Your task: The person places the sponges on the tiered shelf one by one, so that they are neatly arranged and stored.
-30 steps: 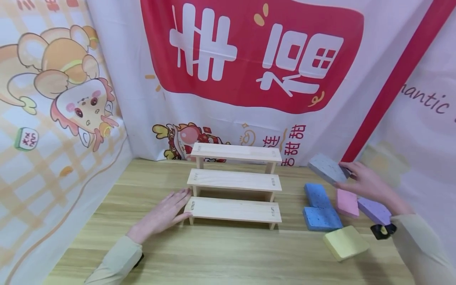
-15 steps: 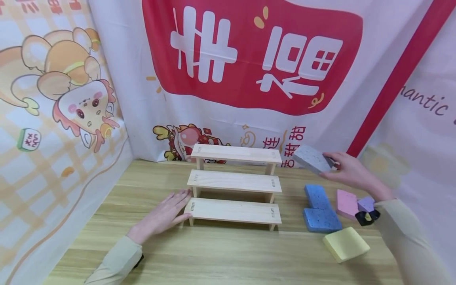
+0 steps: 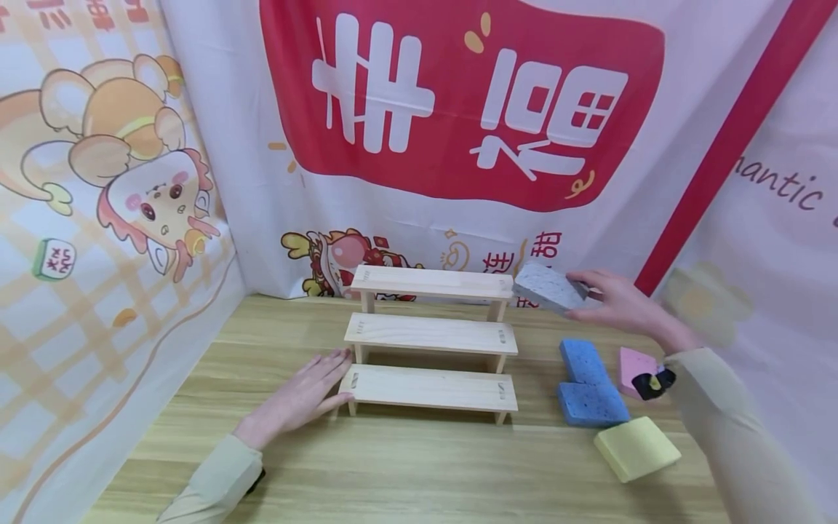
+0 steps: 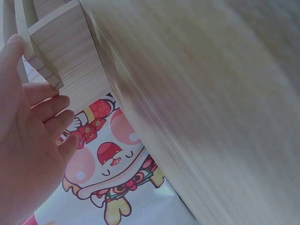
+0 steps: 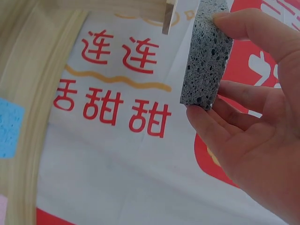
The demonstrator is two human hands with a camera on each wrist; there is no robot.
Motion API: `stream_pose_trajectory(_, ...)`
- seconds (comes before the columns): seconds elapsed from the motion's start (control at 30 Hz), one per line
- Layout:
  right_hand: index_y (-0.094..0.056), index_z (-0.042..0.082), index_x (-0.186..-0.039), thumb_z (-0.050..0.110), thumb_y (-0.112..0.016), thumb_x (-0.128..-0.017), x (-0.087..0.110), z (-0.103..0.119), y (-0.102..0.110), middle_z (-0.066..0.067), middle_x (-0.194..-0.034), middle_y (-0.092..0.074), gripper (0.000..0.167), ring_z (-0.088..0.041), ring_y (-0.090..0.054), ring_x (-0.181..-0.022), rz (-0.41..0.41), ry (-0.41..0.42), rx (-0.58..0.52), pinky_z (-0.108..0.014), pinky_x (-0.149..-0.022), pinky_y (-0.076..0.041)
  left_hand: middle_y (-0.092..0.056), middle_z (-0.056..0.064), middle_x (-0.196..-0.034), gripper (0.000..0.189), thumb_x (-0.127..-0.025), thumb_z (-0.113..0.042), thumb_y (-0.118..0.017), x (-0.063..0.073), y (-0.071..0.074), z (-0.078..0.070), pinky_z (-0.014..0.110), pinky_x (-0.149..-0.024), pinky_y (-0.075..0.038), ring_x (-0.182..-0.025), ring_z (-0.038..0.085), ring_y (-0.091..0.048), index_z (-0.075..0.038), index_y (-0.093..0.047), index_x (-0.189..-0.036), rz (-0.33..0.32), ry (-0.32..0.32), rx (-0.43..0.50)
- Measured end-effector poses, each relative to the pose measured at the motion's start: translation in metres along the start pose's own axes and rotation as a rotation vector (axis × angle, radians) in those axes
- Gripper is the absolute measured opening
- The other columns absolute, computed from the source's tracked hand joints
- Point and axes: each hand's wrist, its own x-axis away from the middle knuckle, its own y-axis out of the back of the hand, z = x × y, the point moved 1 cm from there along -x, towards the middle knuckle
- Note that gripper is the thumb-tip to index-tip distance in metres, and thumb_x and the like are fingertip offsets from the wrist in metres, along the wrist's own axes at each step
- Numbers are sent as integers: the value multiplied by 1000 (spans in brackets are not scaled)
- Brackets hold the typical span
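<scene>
A grey porous sponge [image 3: 548,287] is held up in the air by my right hand [image 3: 615,298], just off the right end of the top step of a three-tier wooden shelf [image 3: 428,332]. In the right wrist view, thumb and fingers grip the grey sponge [image 5: 204,61] by its edges, apart from the wood. My left hand [image 3: 297,397] lies on the table with nearly straight fingers touching the left end of the lower tiers. The left wrist view shows its fingertips [image 4: 47,91] against the shelf's edge.
Right of the shelf lie two blue sponges, one farther back [image 3: 583,362] and one nearer [image 3: 592,404], touching. A pink sponge [image 3: 631,364] is partly hidden by the right wrist, and a yellow sponge [image 3: 638,450] lies nearer. Printed cloth [image 3: 458,240] hangs behind the table.
My right hand has carried the grey sponge leftward and slightly up, toward the top step. The purple sponge has become hidden behind the right forearm. My left hand has stayed in place.
</scene>
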Motion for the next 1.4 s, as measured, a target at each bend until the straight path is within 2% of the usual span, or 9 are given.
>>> stream_pose_trajectory(0.23,-44,7,-149,35,-79,-82,-10,11,-6,-20,-142,-49,80,-36,-49,-122,10,31,-1,-61,-98,-51,-34,18,-159,73,-100,-49,-52,2,-1,1,53,-124,-28,-147,35,-36,0,-36,-151,-2,3,0)
stream_pose_trajectory(0.8,-46,16,-148,36,-80,-80,-35,38,-21,-15,-150,-46,79,-33,-48,-127,32,77,16,-60,-103,-50,-33,17,-160,74,-100,-51,-49,0,-1,1,52,-124,-27,-149,33,-34,-2,-34,-152,7,9,15)
stream_pose_trajectory(1.17,-48,12,-146,25,-81,-80,-53,59,-25,-14,-147,-50,75,-31,-51,-124,41,137,-2,-55,-101,-54,-33,17,-160,74,-100,-51,-49,1,-1,1,52,-124,-27,-149,33,-34,-1,-34,-152,7,8,9)
stream_pose_trajectory(1.4,-47,16,-148,32,-80,-80,-64,65,-33,-12,-150,-47,78,-31,-46,-129,70,143,-8,-59,-107,-48,-32,18,-160,73,-100,-51,-49,2,-1,2,53,-124,-26,-149,33,-34,-1,-34,-152,10,7,16)
